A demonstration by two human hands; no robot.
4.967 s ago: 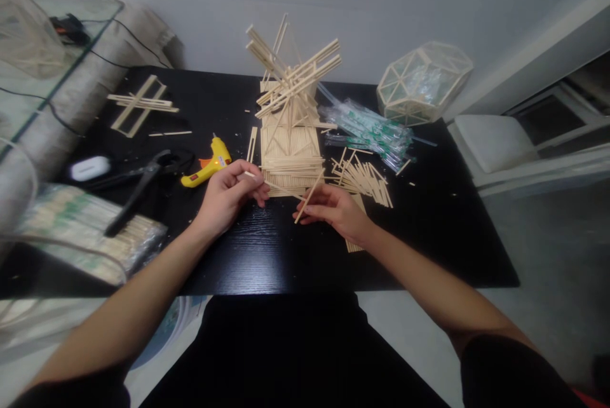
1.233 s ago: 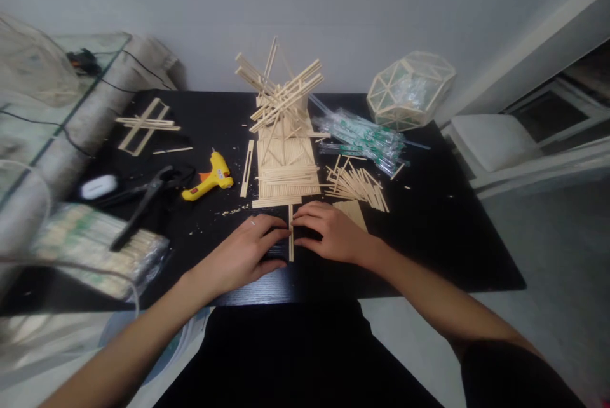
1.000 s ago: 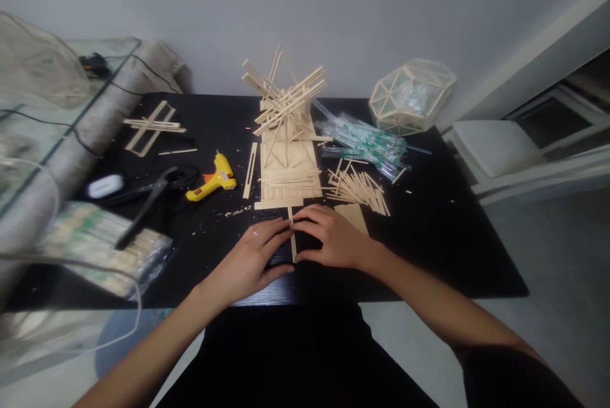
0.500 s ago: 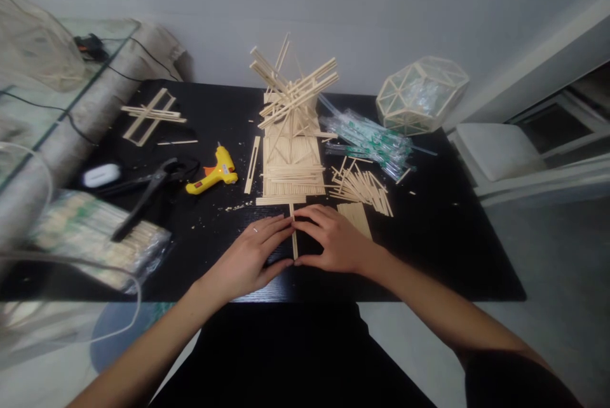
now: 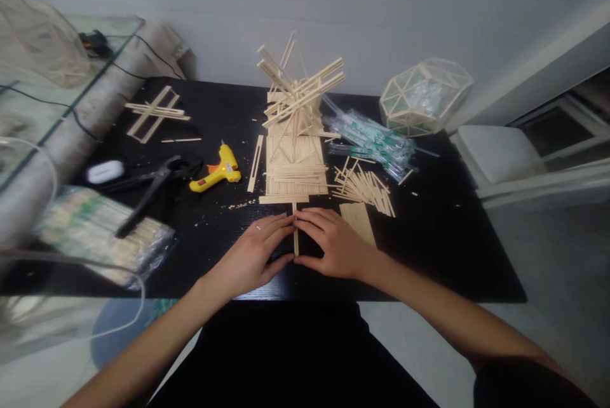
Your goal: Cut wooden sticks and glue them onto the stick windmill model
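Observation:
A narrow bundle of wooden sticks (image 5: 296, 241) lies upright in view on the black table, pointing away from me. My left hand (image 5: 255, 249) presses it from the left with fingertips and thumb. From the other side, my right hand (image 5: 340, 244) does the same, so the sticks are pinched between both hands. The bundle's far end meets, or nearly meets, a crosswise strip of sticks (image 5: 284, 199). Beyond that stands a windmill-like stick model (image 5: 300, 100) on a slatted stick base (image 5: 293, 149). Beside my right hand lies a flat stick panel (image 5: 358, 224).
To the left are a yellow glue gun (image 5: 216, 173), a black clamp-like tool (image 5: 147, 198), a white case (image 5: 105, 171) and a bag of sticks (image 5: 102, 233). Loose sticks (image 5: 365, 189), plastic wrappers (image 5: 372, 138) and a faceted frame (image 5: 426, 96) stand at right.
The whole view has shifted slightly. Both hands keep the same pinch on the sticks, and nothing on the table has visibly moved.

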